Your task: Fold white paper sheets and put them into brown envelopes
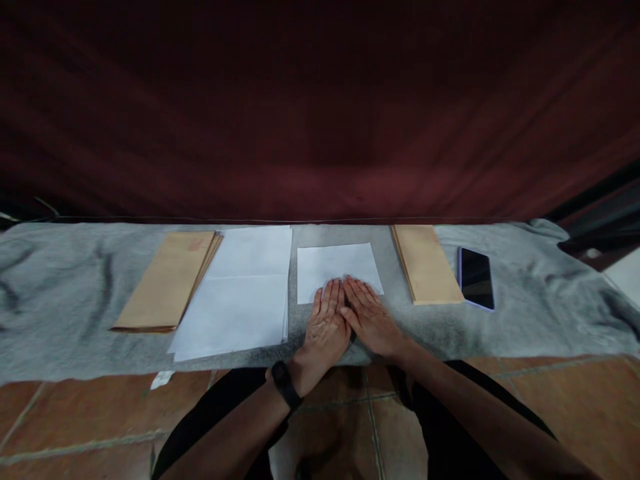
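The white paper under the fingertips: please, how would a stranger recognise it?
On the grey cloth, look between the large white sheets and the brown papers beside the phone. The white paper lies there, partly under the left hand and right hand, far smaller than those sheets.

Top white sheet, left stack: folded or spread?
Spread: the top sheet lies flat, with a crease-like line across its middle.

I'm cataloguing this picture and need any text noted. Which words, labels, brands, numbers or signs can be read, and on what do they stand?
No text can be read.
Left-hand stack of brown envelopes: a faint reddish mark near the top right corner, too blurred to read.
Smartphone: dark screen, nothing legible.
Black wristband: nothing legible.
Large white sheets and smaller white paper under the fingers: no writing visible.
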The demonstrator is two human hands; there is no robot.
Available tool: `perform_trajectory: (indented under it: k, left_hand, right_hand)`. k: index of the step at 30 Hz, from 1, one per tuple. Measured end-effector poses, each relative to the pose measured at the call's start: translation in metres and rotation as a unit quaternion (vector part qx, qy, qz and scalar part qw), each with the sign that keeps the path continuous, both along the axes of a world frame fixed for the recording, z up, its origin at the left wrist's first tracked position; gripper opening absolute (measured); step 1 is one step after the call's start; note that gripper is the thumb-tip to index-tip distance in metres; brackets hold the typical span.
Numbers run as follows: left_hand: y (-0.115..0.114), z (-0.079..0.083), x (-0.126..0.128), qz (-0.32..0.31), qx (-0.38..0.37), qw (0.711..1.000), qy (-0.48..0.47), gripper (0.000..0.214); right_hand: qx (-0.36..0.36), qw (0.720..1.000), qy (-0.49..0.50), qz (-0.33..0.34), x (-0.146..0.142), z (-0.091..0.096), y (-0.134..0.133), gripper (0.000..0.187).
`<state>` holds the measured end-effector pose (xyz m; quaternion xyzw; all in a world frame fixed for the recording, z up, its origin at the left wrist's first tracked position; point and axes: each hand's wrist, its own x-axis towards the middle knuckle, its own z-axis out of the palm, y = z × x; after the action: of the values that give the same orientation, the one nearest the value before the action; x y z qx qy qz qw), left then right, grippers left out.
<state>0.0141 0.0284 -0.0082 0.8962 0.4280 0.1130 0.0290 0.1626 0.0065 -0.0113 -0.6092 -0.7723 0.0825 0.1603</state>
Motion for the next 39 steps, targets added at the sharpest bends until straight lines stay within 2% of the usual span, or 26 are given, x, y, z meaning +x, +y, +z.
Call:
perform_trajectory:
  k: [7, 16, 24, 36, 39]
  left_hand:
    - [-0.001, -0.005, -0.001, 0.030, -0.004, 1.000, -0.007, 0.064]
    - [0.005, -0.008, -0.008, 0.076, 0.002, 0.997, -0.031, 0.065]
    - [0.017, -0.002, -0.014, 0.115, -0.003, 0.993, -0.001, 0.061]
    - [0.027, -0.008, -0.016, 0.149, 0.009, 0.989, -0.018, 0.064]
    - [0.029, -0.007, -0.013, 0.129, 0.014, 0.991, -0.030, 0.063]
  right_hand:
    - [0.014, 0.999, -0.032, -0.008, 0.004, -0.003, -0.004, 0.062]
    - [0.059, 0.995, -0.050, -0.065, 0.014, -0.015, -0.002, 0.068]
    - [0.075, 0.987, -0.080, -0.117, 0.023, -0.017, 0.001, 0.070]
    - [0.103, 0.979, -0.079, -0.158, 0.032, -0.019, 0.002, 0.070]
    - [0.091, 0.982, -0.069, -0.154, 0.031, -0.015, 0.007, 0.069]
